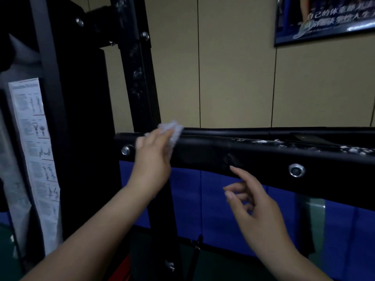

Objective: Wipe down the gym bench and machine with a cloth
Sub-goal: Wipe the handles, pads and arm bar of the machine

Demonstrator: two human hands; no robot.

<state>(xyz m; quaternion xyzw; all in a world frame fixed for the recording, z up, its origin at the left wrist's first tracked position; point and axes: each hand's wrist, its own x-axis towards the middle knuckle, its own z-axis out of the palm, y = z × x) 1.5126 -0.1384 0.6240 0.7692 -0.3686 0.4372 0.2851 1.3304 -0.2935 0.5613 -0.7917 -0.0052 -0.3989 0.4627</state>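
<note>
The left forearm enters from 7 o'clock and is the nearest item. Its left hand (151, 157) presses a white cloth (172, 134) against the left end of the machine's black crossbar (253, 159), just right of the black upright post (140, 78). The fingers lie over the cloth; whether they curl round it or lie flat cannot be told from behind.

The right hand (257, 209) hangs at 5 o'clock, below the crossbar and apart from it. Its fingers (239, 173) are loosely spread and hold nothing; the index fingertip points up toward a scuffed patch on the bar face.

Condition of the bar: white residue (304, 145) lies along the top edge from centre toward 3 o'clock. Two bolts are visible, a left bolt (125, 150) beside the cloth and a right bolt (296, 170) further along.

Probable faults from this position:
- The cloth is small and bunched. A stroke toward 3 o'clock is likely to push the residue along, or off the back edge, rather than lift it.
- The cloth may snag on a bolt head and pull out from under the hand.
- The bar's top edge is only partly in view; a face-only pass would leave the residue in place.
- The instruction label (34, 159) at 9 o'clock could lift if wiped damp.
</note>
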